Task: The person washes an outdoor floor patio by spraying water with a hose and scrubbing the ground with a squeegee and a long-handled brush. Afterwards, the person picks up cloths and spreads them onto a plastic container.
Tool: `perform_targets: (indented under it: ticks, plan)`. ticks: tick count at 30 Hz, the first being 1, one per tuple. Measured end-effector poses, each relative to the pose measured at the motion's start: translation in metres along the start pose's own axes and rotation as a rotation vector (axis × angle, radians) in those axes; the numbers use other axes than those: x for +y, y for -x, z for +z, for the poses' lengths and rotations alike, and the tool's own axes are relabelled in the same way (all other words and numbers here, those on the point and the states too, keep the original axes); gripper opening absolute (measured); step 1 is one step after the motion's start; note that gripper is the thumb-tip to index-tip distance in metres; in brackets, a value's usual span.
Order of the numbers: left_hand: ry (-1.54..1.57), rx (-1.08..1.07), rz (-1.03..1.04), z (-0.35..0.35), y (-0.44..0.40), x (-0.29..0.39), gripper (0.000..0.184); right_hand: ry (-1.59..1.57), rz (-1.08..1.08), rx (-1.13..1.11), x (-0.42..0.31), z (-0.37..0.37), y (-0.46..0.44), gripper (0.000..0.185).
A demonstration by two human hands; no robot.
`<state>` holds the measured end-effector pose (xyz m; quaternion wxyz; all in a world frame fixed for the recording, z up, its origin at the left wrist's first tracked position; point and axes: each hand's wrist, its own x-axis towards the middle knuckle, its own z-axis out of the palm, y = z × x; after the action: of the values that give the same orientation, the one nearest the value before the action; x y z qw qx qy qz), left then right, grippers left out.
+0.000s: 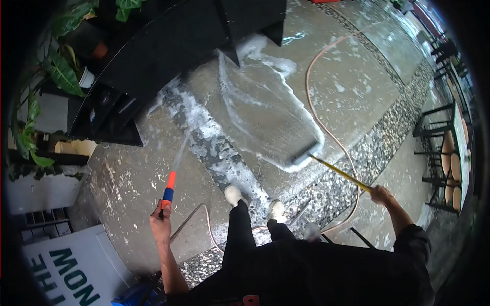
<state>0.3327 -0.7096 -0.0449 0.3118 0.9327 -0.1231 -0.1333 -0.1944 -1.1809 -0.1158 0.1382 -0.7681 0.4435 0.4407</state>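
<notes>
My left hand (161, 224) is wrapped round an orange and blue hose nozzle (168, 195); water sprays from its tip toward the foamy floor strip. In my right hand (382, 195) is the yellow pole (341, 173) of a floor brush. The brush head (305, 153) rests on the wet concrete floor (260, 120), at the lower right edge of a patch ringed with white foam. Foam (196, 117) also lies along the dark pebbled strip that runs down to my shoes.
A pinkish hose (329, 133) curves over the floor at right. Black furniture (173, 41) stands at upper left beside potted plants (64, 76). Chairs (447, 142) line the right side. A lettered sign board (76, 265) is at lower left, near a blue object (133, 296).
</notes>
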Motion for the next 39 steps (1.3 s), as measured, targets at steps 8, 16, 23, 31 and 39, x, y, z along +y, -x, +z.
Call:
perform_targets:
  ticks: [8, 16, 23, 31, 39]
  plan:
    - [-0.008, 0.004, 0.012, -0.005, -0.043, -0.019, 0.037, -0.481, 0.653, -0.173, 0.011, 0.042, 0.117, 0.044]
    - [-0.062, 0.071, 0.098, 0.015, -0.185, -0.068, 0.036, -0.812, 0.425, -0.009, -0.161, -0.005, 0.180, 0.030]
    - [-0.023, 0.117, 0.115, 0.047, -0.347, -0.142, 0.037, -0.917, 0.089, 0.160, -0.472, -0.106, -0.036, 0.033]
    - [0.030, 0.014, 0.146, 0.050, -0.417, -0.207, 0.036, -1.022, -0.552, 0.141, -0.831, -0.258, -0.373, 0.040]
    - [0.081, -0.099, 0.254, 0.072, -0.415, -0.241, 0.035, -0.335, -0.386, 0.497, -0.778, -0.184, -0.415, 0.041]
